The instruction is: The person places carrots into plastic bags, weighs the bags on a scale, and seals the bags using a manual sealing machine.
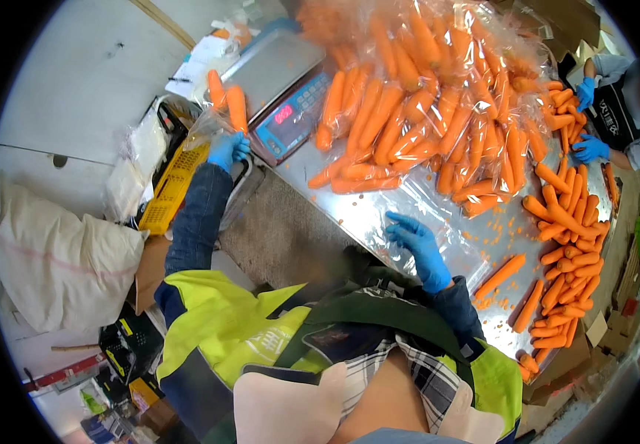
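My left hand (227,150), in a blue glove, is closed on the gathered part of a clear plastic bag. Two carrots (237,108) stand up from that bag, beside the digital scale (287,118). My right hand (420,248), also gloved in blue, has its fingers stretched out and apart above the table's near edge. Beside it, flat clear plastic bags (456,255) lie on the metal table (364,218). Beyond that hand rises a large heap of bagged carrots (438,111).
Loose carrots (571,274) cover the table's right side, with orange scraps around them. A person with blue gloves (592,149) handles carrots at the far right. To my left are a yellow crate (174,189) and a stuffed white sack (61,255).
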`<move>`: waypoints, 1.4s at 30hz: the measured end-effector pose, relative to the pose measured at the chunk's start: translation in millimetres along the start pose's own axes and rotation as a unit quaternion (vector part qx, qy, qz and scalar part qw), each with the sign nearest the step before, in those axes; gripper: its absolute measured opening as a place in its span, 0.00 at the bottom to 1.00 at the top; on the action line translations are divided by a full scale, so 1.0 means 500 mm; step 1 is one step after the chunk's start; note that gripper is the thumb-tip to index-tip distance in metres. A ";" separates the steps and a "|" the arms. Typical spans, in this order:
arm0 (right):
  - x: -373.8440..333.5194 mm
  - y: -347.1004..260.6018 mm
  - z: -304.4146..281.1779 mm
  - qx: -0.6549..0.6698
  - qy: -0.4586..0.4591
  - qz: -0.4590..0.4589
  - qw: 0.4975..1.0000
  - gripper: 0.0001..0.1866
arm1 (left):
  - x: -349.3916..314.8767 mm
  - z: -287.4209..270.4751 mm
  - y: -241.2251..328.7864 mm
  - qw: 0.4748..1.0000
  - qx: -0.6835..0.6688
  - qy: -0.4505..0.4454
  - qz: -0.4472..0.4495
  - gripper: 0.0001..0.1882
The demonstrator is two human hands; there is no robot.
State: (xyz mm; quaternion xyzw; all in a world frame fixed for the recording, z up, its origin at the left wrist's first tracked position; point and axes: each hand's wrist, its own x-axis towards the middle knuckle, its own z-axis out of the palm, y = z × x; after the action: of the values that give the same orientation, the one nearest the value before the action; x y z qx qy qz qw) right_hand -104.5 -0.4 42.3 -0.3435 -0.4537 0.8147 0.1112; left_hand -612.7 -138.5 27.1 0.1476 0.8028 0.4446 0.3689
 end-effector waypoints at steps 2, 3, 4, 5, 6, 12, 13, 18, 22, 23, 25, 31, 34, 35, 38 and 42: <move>-0.023 -0.010 0.015 0.006 0.008 -0.008 1.000 0.21 | 0.001 -0.008 0.167 0.981 -0.104 0.019 0.162 0.15; -0.029 -0.011 0.014 0.017 -0.004 -0.010 1.000 0.21 | -0.005 -0.042 0.244 0.960 -0.137 0.003 0.243 0.14; -0.033 -0.006 0.004 0.014 -0.014 -0.017 1.000 0.20 | -0.006 -0.080 0.311 0.932 -0.172 -0.015 0.319 0.14; -0.030 0.007 -0.008 0.022 -0.006 -0.017 1.000 0.20 | -0.012 -0.110 0.371 0.935 -0.157 -0.002 0.318 0.13; -0.029 0.015 -0.017 0.031 0.001 -0.013 0.999 0.20 | -0.018 -0.129 0.422 0.939 -0.141 0.013 0.314 0.13; -0.041 0.031 -0.052 0.051 0.065 -0.039 0.996 0.22 | 0.000 -0.075 0.668 0.915 -0.140 -0.053 0.374 0.15; -0.042 0.034 -0.051 0.054 0.056 -0.040 0.996 0.22 | 0.004 -0.085 0.694 0.925 -0.114 -0.102 0.348 0.15; -0.037 0.020 -0.068 0.087 0.074 -0.020 0.993 0.19 | 0.108 0.061 0.863 0.899 -0.116 -0.084 0.414 0.18; -0.024 0.008 -0.087 0.089 0.098 -0.003 0.991 0.20 | 0.130 0.163 1.017 0.849 -0.106 -0.088 0.509 0.17; -0.020 0.010 -0.094 0.096 0.108 0.005 0.990 0.20 | 0.125 0.204 1.035 0.814 -0.110 -0.083 0.564 0.16; -0.014 0.007 -0.105 0.107 0.121 0.005 0.987 0.20 | 0.121 0.276 1.052 0.761 -0.150 -0.065 0.627 0.16; -0.005 0.013 -0.132 0.125 0.171 0.000 0.977 0.20 | 0.433 0.483 0.783 0.836 -0.395 -0.108 0.367 0.17; -0.009 0.016 -0.145 0.152 0.225 -0.021 0.962 0.20 | 0.583 0.638 0.574 0.904 -0.270 -0.329 0.048 0.14; -0.001 0.026 -0.149 0.147 0.175 -0.025 0.973 0.19 | 0.680 0.538 0.529 0.906 -0.258 -0.320 0.099 0.12; 0.002 0.035 -0.159 0.178 0.128 -0.089 0.972 0.18 | 0.791 0.359 0.569 0.894 -0.263 -0.355 0.079 0.12; -0.063 0.036 -0.196 0.118 0.225 -0.085 0.964 0.19 | 0.707 0.437 0.594 0.974 0.050 -0.050 0.216 0.16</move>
State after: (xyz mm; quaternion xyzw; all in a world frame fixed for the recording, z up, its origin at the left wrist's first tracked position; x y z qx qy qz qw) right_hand -14.1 38.8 7.9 -0.4627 -0.3451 0.7518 0.3187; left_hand -723.7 360.0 35.6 0.3580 0.7538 0.4649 0.2957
